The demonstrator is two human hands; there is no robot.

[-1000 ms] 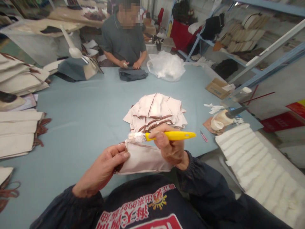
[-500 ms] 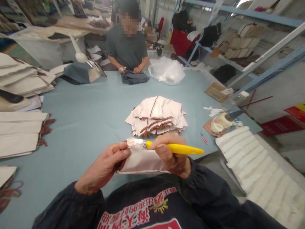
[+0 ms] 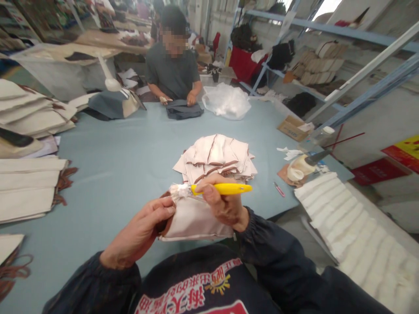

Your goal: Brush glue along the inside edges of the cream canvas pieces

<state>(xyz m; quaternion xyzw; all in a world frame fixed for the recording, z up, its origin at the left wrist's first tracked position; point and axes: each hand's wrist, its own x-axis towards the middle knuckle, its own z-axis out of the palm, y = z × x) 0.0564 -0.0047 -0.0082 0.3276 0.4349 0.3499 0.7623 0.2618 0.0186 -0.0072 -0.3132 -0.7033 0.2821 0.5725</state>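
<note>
My right hand (image 3: 224, 203) is closed round the yellow handle of a brush (image 3: 229, 188). Its white bristles lie against the upper left edge of a cream fabric piece (image 3: 196, 219) with a brown border. My left hand (image 3: 144, 231) pinches that piece at its left end, thumb on top; the fingers underneath are partly hidden. Just beyond my hands rises a pile of similar cream pieces (image 3: 216, 150) with brown edges, its near side partly covered by my right hand.
Across the blue-green table (image 3: 108, 174) a person handles dark folded fabric (image 3: 184, 109) beside a white plastic bag (image 3: 226, 101). Stacks of cream pieces (image 3: 26, 187) line the left. At right are a glue pot (image 3: 297, 169), small snips (image 3: 279, 189) and a row of white pieces (image 3: 347, 231).
My right hand has moved left with the brush, its bristles shifting slightly left along the piece's edge. My left hand keeps its hold. The view has tilted a little.
</note>
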